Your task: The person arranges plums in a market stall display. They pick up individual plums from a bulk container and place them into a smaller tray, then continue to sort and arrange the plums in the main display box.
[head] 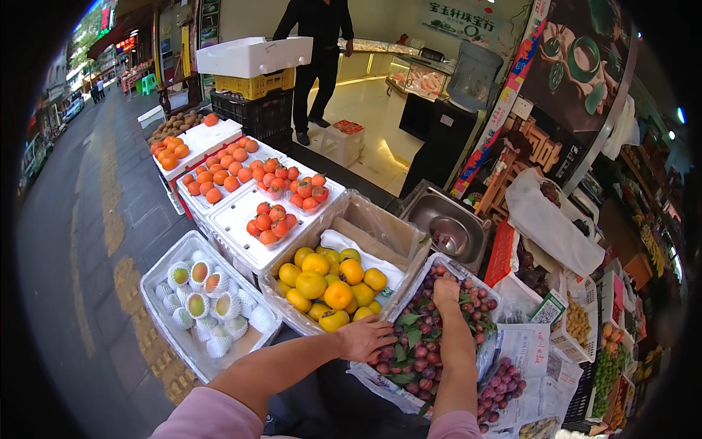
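My right hand (446, 291) reaches into a box of dark red plums with green leaves (419, 351), its fingers down among the fruit at the far end; whether they hold a plum is hidden. At the near left edge of the same box lies my left hand (366, 338), palm down with its fingers over the rim and the plums there. Just left of the plums stands a lined cardboard box (414, 258) of yellow-orange persimmons (311, 284). Further left, a plastic-lined box (151, 291) holds fruit in white foam nets (213, 282).
Orange fruit and packs of red persimmons (272, 223) stand on white foam boxes beyond. A steel sink (466, 219) adjoins the plum box. Grapes (502, 384) lie on newspaper (521, 351) at right. A person in black (323, 49) stands behind stacked crates (252, 112).
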{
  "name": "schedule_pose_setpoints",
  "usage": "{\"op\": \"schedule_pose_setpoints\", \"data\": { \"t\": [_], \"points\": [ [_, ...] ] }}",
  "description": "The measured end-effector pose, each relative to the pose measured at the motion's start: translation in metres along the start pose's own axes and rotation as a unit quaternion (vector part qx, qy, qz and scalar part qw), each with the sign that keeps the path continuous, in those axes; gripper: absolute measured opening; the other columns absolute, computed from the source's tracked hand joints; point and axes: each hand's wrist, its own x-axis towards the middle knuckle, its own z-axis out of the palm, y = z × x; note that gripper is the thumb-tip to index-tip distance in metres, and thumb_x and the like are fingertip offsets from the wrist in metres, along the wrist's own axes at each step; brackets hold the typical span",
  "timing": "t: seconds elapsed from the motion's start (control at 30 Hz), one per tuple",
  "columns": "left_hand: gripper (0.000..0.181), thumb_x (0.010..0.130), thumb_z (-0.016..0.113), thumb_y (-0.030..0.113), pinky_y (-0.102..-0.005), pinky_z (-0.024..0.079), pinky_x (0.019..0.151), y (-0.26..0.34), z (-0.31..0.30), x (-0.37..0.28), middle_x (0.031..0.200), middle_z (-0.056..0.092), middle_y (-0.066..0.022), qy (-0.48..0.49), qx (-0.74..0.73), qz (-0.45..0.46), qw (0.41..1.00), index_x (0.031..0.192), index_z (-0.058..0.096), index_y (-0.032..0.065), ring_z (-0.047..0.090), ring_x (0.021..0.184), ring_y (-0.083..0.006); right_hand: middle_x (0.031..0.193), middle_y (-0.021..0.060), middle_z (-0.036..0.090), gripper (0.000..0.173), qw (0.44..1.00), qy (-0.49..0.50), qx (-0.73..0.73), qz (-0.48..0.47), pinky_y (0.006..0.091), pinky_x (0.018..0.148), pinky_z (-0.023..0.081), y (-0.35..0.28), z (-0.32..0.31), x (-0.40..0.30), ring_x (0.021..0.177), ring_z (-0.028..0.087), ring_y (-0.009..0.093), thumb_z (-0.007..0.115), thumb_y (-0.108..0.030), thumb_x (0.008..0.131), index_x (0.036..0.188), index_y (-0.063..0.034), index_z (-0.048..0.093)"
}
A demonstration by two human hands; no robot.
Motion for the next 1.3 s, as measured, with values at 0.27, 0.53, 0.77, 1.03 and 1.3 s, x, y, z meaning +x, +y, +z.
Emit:
{"op": "schedule_pose_setpoints", "data": {
  "t": [0.27,0.53,0.77,1.03,1.3],
  "points": [
    [0.064,0.088,0.070,0.029,-0.0511,0.037,0.120,0.005,-0.006,-0.013,0.147,0.059,-0.0163,0.007,-0.014,-0.023,1.000,0.147,0.059,0.0092,0.049,0.143,-0.0331,0.110,0.0126,0.074,0.034,0.604,0.021,0.779,0.166,0.0331,0.072,0.062,-0.012,-0.110,-0.073,0.086,0.075,0.023,0.078,-0.013,0.091,0.121,0.0008,0.067],
    [0.061,0.088,0.068,0.024,-0.0506,0.037,0.120,0.012,-0.015,-0.003,0.149,0.057,-0.0165,-0.024,0.009,-0.011,1.000,0.147,0.059,0.0080,0.048,0.145,-0.0338,0.121,0.0115,0.071,0.047,0.253,0.057,0.966,-0.013,0.0320,0.079,0.063,-0.003,-0.185,-0.196,0.100,0.074,0.022,0.067,0.005,0.098,0.142,-0.0024,0.057],
    [0.062,0.087,0.067,0.020,-0.0543,0.035,0.121,0.014,-0.016,-0.002,0.149,0.056,-0.0177,-0.039,0.005,-0.012,0.999,0.147,0.057,0.0066,0.046,0.145,-0.0374,0.116,0.0099,0.072,0.056,0.342,0.071,0.934,0.074,0.0306,0.082,0.062,0.014,-0.190,-0.278,0.101,0.074,0.020,0.072,0.000,0.098,0.151,-0.0002,0.053],
    [0.061,0.089,0.066,0.022,-0.0531,0.032,0.124,0.019,-0.019,-0.003,0.153,0.054,-0.0170,-0.070,0.012,-0.035,0.997,0.148,0.057,0.0071,0.042,0.149,-0.0358,0.093,0.0117,0.078,0.048,0.603,0.228,0.699,0.310,0.0256,0.072,0.059,0.121,-0.162,-0.391,0.081,0.074,0.013,0.083,-0.007,0.091,0.132,0.0114,0.065],
    [0.062,0.088,0.066,0.021,-0.0527,0.033,0.124,0.020,-0.021,0.002,0.151,0.054,-0.0182,-0.062,0.010,-0.022,0.998,0.147,0.057,0.0057,0.043,0.148,-0.0365,0.109,0.0205,0.075,0.052,0.878,0.115,0.293,0.359,0.0428,0.086,0.059,0.165,-0.101,-0.440,0.096,0.074,0.036,0.083,-0.019,0.077,0.125,-0.0006,0.074]
  ]
}}
